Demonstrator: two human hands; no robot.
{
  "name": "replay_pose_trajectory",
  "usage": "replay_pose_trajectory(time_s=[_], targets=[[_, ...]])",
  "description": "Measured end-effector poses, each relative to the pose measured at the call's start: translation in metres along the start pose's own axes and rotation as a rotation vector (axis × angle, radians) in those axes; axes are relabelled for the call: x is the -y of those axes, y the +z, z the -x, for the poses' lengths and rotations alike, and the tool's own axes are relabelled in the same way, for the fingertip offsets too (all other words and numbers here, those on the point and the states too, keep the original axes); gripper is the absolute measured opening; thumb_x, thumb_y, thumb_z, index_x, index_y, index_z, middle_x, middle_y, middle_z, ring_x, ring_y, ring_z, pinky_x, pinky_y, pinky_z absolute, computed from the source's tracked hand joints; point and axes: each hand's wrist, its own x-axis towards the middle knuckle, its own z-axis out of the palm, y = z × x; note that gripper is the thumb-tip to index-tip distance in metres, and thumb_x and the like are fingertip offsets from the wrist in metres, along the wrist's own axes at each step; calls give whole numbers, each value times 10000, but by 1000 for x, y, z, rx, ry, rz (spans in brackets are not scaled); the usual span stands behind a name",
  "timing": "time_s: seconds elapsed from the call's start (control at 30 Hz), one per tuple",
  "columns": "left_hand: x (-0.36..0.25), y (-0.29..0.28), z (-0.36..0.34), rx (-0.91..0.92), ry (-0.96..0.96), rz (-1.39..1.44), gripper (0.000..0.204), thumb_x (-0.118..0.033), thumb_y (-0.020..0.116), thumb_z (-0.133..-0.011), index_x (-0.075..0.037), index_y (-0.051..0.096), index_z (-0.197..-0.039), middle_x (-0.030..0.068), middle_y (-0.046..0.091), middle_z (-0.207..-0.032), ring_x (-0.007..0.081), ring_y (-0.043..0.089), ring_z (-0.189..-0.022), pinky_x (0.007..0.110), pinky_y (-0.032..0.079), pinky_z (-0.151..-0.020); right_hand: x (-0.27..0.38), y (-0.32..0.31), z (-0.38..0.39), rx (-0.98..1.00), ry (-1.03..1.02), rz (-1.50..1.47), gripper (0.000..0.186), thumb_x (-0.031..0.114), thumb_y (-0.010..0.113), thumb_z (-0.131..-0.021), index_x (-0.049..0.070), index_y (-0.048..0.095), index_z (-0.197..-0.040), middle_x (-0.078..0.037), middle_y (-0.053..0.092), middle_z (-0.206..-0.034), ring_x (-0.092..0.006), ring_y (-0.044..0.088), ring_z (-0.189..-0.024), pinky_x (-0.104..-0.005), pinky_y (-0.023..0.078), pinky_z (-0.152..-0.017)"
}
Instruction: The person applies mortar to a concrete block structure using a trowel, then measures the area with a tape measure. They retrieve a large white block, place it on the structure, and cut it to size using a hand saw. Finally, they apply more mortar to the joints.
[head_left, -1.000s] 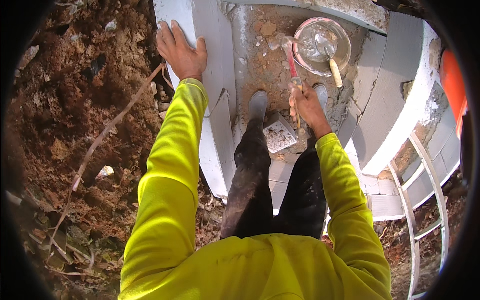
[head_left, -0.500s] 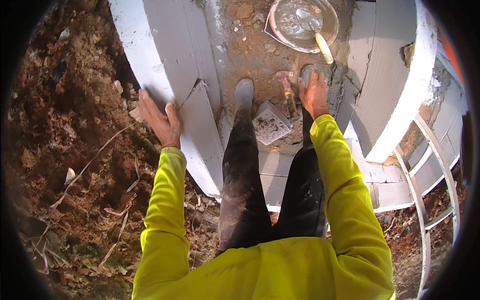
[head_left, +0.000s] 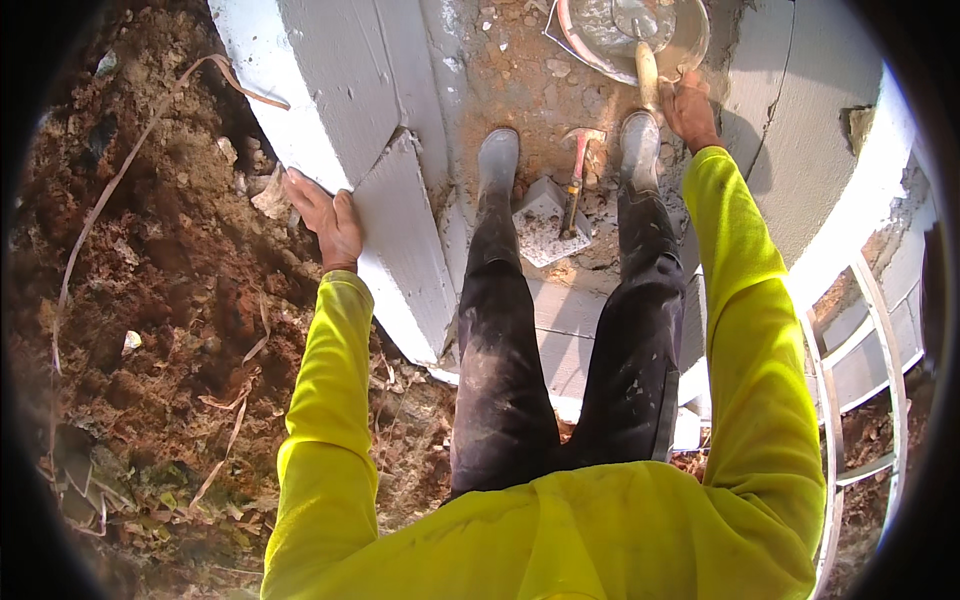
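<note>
Here, right grip (head_left: 690,110) is at the bucket's (head_left: 688,35) side, closure unclear; left grip (head_left: 328,220) lies spread on block wall (head_left: 340,90). Trowel (head_left: 646,75) sits in bucket: probably light, stiff, blade slick; best taken by handle.

Bright yellow-green sleeves (head_left: 327,420) contrast with pale-splotched black trousers (head_left: 500,385), a red-and-yellow hammer (head_left: 576,185) and a pink-rimmed bucket (head_left: 692,45) toward one o'clock, and mottled reddish-brown soil (head_left: 160,270) at nine.
</note>
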Motion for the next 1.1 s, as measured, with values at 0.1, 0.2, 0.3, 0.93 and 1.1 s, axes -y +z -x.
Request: replay_pose_trajectory(time_s=[0.1,0.2,0.3,0.93,1.1], targets=[[1,0,-3,26,-29,-12,829,-398,418,-955,29,10,-1536,321,6,-1574,442,34,-1480,449,76,-1195,9,10,-3,-59,-3,-254,580,431,583,-899,-58,476,-1193,-323,569,-1179,-506,563,-1076,-497,457,-957],[-2,0,-9,45,-37,-13,840,-427,404,-959,22,-7,-1537,319,-9,-1575,440,21,-1481,454,70,-1195,19,12,-13,-60,-80,-184,516,369,614,-881,-52,500,-1157,-322,628,-1039,-486,594,-1022,-484,485,-903],[8,4,-3,55,-20,-27,854,-444,398,-960,23,-27,-1535,322,-19,-1574,446,13,-1478,464,57,-1192,67,-32,7,2,240,-368,455,322,619,-878,-46,527,-1130,-285,655,-931,-478,636,-870,-463,517,-820],[-5,-4,-7,70,-101,-72,881,-302,516,-928,-9,-49,-1537,308,-5,-1564,454,153,-1409,569,75,-1141,280,42,159,1004,659,-1443,421,386,655,-930,79,614,-1213,-45,565,-767,-127,488,-511,-273,374,-401],[-5,-2,-1,51,-138,-65,875,-306,523,-933,-32,-43,-1541,309,-10,-1563,445,113,-1422,586,41,-1135,309,-19,165,1004,409,-1129,297,265,610,-963,32,593,-1147,-62,554,-748,-123,490,-483,-281,381,-389]])
